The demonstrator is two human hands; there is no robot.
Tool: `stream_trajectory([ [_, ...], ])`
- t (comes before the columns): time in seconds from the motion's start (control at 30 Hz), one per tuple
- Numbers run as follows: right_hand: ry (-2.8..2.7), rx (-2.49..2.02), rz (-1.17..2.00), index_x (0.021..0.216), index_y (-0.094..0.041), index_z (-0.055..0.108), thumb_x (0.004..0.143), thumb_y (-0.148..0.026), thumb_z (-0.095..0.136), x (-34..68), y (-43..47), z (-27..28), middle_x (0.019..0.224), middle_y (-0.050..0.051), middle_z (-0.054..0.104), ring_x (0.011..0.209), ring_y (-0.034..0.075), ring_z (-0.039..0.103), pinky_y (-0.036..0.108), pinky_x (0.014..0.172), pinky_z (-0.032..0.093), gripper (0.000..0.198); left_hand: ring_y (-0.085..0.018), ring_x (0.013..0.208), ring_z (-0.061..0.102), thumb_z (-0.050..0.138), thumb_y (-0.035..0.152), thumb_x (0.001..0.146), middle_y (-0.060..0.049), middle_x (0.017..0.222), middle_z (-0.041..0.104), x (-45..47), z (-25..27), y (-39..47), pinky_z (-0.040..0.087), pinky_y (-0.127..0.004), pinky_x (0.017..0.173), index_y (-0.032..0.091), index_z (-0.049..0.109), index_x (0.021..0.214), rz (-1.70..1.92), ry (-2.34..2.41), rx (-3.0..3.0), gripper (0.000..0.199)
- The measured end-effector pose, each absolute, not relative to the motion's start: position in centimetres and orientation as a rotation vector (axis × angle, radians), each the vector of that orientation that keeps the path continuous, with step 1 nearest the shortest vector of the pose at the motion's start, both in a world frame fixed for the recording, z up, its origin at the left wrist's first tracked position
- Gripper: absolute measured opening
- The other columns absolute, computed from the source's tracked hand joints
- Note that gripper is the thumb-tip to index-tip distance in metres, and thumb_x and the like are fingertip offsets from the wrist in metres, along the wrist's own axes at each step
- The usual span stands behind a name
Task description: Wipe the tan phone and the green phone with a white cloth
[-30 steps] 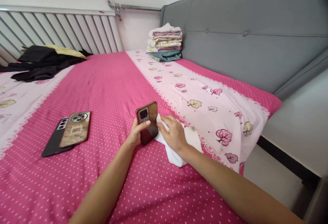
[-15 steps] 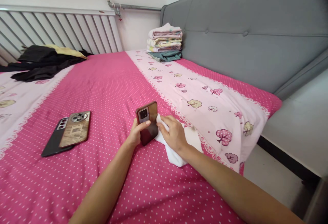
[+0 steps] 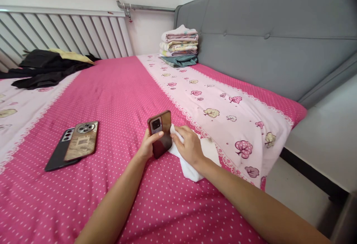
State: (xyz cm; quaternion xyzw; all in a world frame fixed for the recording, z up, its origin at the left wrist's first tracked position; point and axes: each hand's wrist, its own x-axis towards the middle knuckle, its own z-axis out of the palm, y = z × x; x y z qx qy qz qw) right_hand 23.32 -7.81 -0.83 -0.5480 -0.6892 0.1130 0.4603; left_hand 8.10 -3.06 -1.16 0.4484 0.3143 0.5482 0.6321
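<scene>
My left hand (image 3: 148, 145) grips a smartphone (image 3: 163, 140) in a reddish-brown case, thumb across its back. The phone is tilted up, its camera side facing me and its lower end close to the bedspread. A white cloth (image 3: 192, 171) is pinched in my right hand (image 3: 188, 143), and a fold of it touches the phone's right edge. The rest of the cloth trails under my right hand onto the bed. Off to the left lie two more phones: one with a round camera and a marbled back (image 3: 83, 147) rests partly on a dark one (image 3: 57, 154).
A pink dotted bedspread (image 3: 111, 99) covers the bed. Folded fabrics (image 3: 179, 45) are stacked by the grey headboard (image 3: 251, 24). Dark clothes (image 3: 41, 69) lie at the far left, before a white radiator (image 3: 106, 32). The bed's edge drops to the floor (image 3: 295, 188) on the right.
</scene>
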Motion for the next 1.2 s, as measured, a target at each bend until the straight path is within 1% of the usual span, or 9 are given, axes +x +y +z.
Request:
stream_trajectory([
  [0.07,-1.694,-1.350,0.280,0.112,-0.019,0.068,0.094,-0.026,0.051,23.31,-7.82,-0.82,0.100,0.008,0.069,0.093,0.023,0.065,0.035,0.082,0.051,0.026,-0.022,0.084,0.070,0.083,0.035,0.057,-0.005,0.094,0.076,8.10,-1.22,-3.08,0.055,-0.032,0.081,0.018,0.074,0.099,1.252,0.721,1.030,0.046],
  [0.2,-1.696,-1.341,0.285,0.112,-0.017,0.069,0.094,-0.026,0.051,23.30,-7.85,-0.80,0.099,0.009,0.069,0.093,0.023,0.065,0.036,0.082,0.051,0.027,-0.023,0.083,0.070,0.083,0.035,0.057,-0.005,0.093,0.076,8.15,-1.18,-3.17,0.055,-0.033,0.082,0.017,0.073,0.102,1.261,0.736,1.033,0.049],
  [0.3,-1.692,-1.349,0.280,0.112,-0.019,0.069,0.093,-0.026,0.052,23.31,-7.84,-0.83,0.100,0.008,0.069,0.094,0.023,0.065,0.035,0.082,0.051,0.026,-0.024,0.084,0.070,0.082,0.035,0.056,-0.006,0.093,0.076,8.16,-1.10,-3.19,0.054,-0.035,0.083,0.017,0.073,0.103,1.260,0.743,1.035,0.051],
  [0.63,-1.689,-1.353,0.283,0.113,-0.018,0.068,0.093,-0.026,0.052,23.28,-7.81,-0.85,0.099,0.008,0.068,0.093,0.023,0.065,0.034,0.082,0.051,0.027,-0.021,0.081,0.069,0.084,0.033,0.056,-0.004,0.091,0.076,8.17,-1.17,-3.16,0.054,-0.031,0.079,0.018,0.075,0.092,1.263,0.722,1.009,0.040],
  [0.9,-1.704,-1.356,0.261,0.113,-0.019,0.068,0.094,-0.027,0.051,23.31,-7.77,-1.03,0.099,0.008,0.069,0.093,0.023,0.064,0.035,0.081,0.051,0.027,-0.023,0.080,0.069,0.083,0.034,0.055,-0.005,0.090,0.076,8.22,-1.02,-3.16,0.054,-0.033,0.080,0.017,0.073,0.100,1.254,0.742,1.016,0.049],
  [1.2,-1.704,-1.357,0.277,0.114,-0.018,0.068,0.094,-0.027,0.050,23.32,-7.81,-0.97,0.099,0.009,0.068,0.094,0.023,0.064,0.035,0.082,0.051,0.029,-0.022,0.081,0.069,0.083,0.034,0.055,-0.005,0.092,0.076,8.10,-1.21,-3.10,0.054,-0.032,0.081,0.017,0.074,0.097,1.262,0.743,1.017,0.047],
])
